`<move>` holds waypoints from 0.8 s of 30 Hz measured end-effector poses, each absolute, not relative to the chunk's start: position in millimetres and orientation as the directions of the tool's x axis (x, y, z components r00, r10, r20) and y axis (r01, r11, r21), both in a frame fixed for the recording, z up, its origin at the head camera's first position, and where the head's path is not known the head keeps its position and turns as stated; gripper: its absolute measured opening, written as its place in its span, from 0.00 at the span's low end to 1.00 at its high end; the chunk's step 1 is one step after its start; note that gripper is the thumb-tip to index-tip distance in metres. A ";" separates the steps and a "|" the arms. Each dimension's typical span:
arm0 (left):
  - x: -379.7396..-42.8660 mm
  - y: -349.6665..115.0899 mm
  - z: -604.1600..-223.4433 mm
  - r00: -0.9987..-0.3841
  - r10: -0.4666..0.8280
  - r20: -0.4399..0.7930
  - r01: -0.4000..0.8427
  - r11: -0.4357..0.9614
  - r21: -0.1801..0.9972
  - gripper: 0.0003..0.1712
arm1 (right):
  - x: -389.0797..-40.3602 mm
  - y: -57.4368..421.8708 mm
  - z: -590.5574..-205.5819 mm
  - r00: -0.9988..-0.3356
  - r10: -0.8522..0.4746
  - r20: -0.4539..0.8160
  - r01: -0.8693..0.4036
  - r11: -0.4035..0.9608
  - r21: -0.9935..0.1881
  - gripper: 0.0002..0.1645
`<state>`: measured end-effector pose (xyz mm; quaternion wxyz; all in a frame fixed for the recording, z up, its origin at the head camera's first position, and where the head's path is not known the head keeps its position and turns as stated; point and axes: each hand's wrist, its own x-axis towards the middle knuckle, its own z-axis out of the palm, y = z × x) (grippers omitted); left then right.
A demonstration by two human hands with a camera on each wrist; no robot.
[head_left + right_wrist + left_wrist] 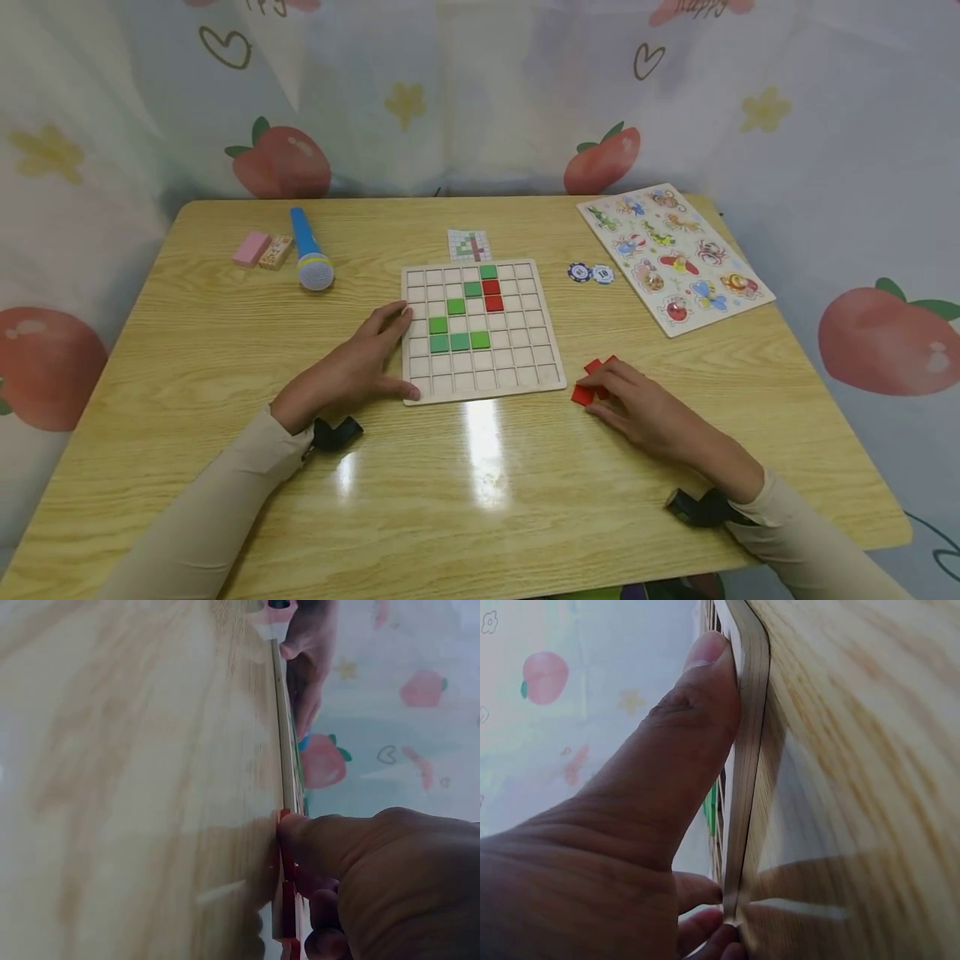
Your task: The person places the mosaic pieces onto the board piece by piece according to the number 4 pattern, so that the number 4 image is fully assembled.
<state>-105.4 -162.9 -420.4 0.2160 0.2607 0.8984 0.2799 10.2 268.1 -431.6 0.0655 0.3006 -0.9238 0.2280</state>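
Note:
A wooden grid board [522,377] lies on the table, with several green tiles [460,342] and two red tiles [492,295] in its squares. My left hand [358,358] rests at the board's left side, its thumb [697,697] on the near corner and its fingers farther up the edge. To the right of the board, my right hand [637,410] is over several loose red tiles [592,366]. Its thumb and forefinger pinch the edges of the nearest red tile [288,859], which is low at the tabletop.
Behind the board lies a small pattern card [468,246]. A blue toy microphone [306,250], a pink block [251,247] and a patterned block [276,252] are at the back left. Two poker chips [590,273] and an insect puzzle board [675,258] lie at the back right.

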 end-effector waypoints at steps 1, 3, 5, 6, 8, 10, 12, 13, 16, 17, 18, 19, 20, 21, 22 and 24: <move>-105.4 -162.7 -420.5 -0.770 0.590 -0.241 0.348 0.707 0.616 0.74 | 9.9 268.1 -431.3 -0.809 -0.527 0.261 -0.588 0.712 -0.384 0.22; -105.4 -162.3 -420.6 -0.768 0.592 -0.242 0.349 0.705 0.618 0.74 | 9.3 268.0 -429.0 -0.810 -0.524 0.264 -0.587 0.715 -0.380 0.22; -105.1 -162.3 -420.1 -0.768 0.593 -0.243 0.347 0.704 0.620 0.74 | 7.5 266.9 -424.0 -0.815 -0.519 0.257 -0.579 0.723 -0.377 0.21; -105.0 -162.3 -419.6 -0.768 0.592 -0.244 0.344 0.703 0.622 0.74 | 5.5 266.0 -420.6 -0.818 -0.517 0.253 -0.575 0.727 -0.375 0.21; -104.7 -162.8 -419.0 -0.769 0.591 -0.244 0.342 0.703 0.623 0.74 | -0.7 263.0 -412.3 -0.820 -0.518 0.241 -0.572 0.733 -0.369 0.20; -104.7 -164.0 -418.7 -0.772 0.588 -0.242 0.341 0.704 0.623 0.74 | -10.6 257.9 -402.7 -0.816 -0.533 0.224 -0.576 0.725 -0.377 0.20; -105.0 -165.5 -419.1 -0.774 0.587 -0.238 0.341 0.703 0.625 0.74 | -23.2 250.9 -393.7 -0.802 -0.557 0.216 -0.595 0.712 -0.372 0.20; -105.1 -165.9 -419.5 -0.773 0.588 -0.237 0.340 0.700 0.628 0.74 | -30.0 247.1 -390.1 -0.794 -0.569 0.216 -0.606 0.706 -0.367 0.20; -104.9 -166.6 -421.3 -0.769 0.594 -0.237 0.338 0.692 0.638 0.74 | -50.0 235.0 -382.3 -0.770 -0.598 0.222 -0.635 0.684 -0.359 0.20; -104.7 -166.6 -421.7 -0.767 0.596 -0.237 0.337 0.690 0.641 0.74 | -56.6 231.1 -380.9 -0.764 -0.604 0.225 -0.641 0.676 -0.363 0.20; -104.6 -166.6 -422.0 -0.766 0.598 -0.237 0.338 0.688 0.643 0.74 | -63.0 227.1 -379.9 -0.761 -0.609 0.224 -0.645 0.668 -0.373 0.19; -104.4 -166.4 -422.0 -0.765 0.599 -0.238 0.336 0.686 0.646 0.74 | -69.5 223.2 -379.3 -0.758 -0.615 0.220 -0.647 0.661 -0.380 0.18; -104.2 -166.3 -421.8 -0.764 0.600 -0.238 0.336 0.684 0.647 0.74 | -75.4 219.3 -378.4 -0.757 -0.618 0.212 -0.646 0.657 -0.388 0.18; -104.1 -166.0 -421.6 -0.764 0.600 -0.237 0.336 0.684 0.648 0.74 | -81.3 215.5 -378.0 -0.756 -0.623 0.199 -0.644 0.655 -0.396 0.17; -104.1 -165.8 -421.2 -0.765 0.600 -0.235 0.336 0.683 0.649 0.74 | -87.0 211.8 -377.9 -0.756 -0.627 0.185 -0.640 0.653 -0.405 0.16; -104.5 -165.2 -419.9 -0.767 0.598 -0.233 0.334 0.682 0.650 0.74 | -97.3 204.2 -376.9 -0.759 -0.634 0.150 -0.629 0.655 -0.417 0.14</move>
